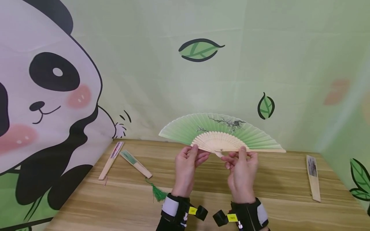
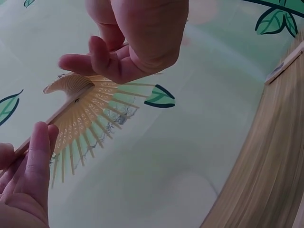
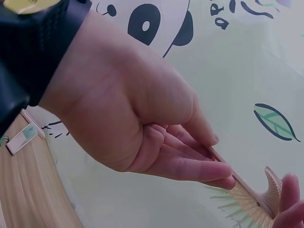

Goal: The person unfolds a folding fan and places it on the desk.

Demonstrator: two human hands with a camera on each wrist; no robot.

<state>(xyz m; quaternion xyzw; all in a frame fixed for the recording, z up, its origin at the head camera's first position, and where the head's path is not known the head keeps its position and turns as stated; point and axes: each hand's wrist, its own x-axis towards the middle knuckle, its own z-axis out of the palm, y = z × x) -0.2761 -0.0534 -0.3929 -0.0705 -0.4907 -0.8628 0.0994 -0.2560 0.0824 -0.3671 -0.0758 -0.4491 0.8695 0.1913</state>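
Observation:
A green folding fan [image 1: 218, 141] is spread wide above the table, with a dark branch design on its leaf and pale wooden ribs below. My left hand [image 1: 186, 168] pinches its left outer stick between thumb and fingers. On the other side of the pivot, my right hand [image 1: 242, 175] grips the right outer stick, thumb in front. The left wrist view shows the pierced ribs of the fan [image 2: 78, 118] between the two hands. Seen from the right wrist, the right hand [image 3: 156, 128] holds one guard stick, its fingers partly hiding the leaf.
Two closed fans lie at the left of the wooden table [image 1: 202, 211]: one with a purplish print [image 1: 111, 160], one green-printed [image 1: 136, 164] with a green tassel [image 1: 158, 193]. Another closed fan [image 1: 313, 178] lies at the right. Behind stands a printed green backdrop [image 1: 150, 64] with a panda.

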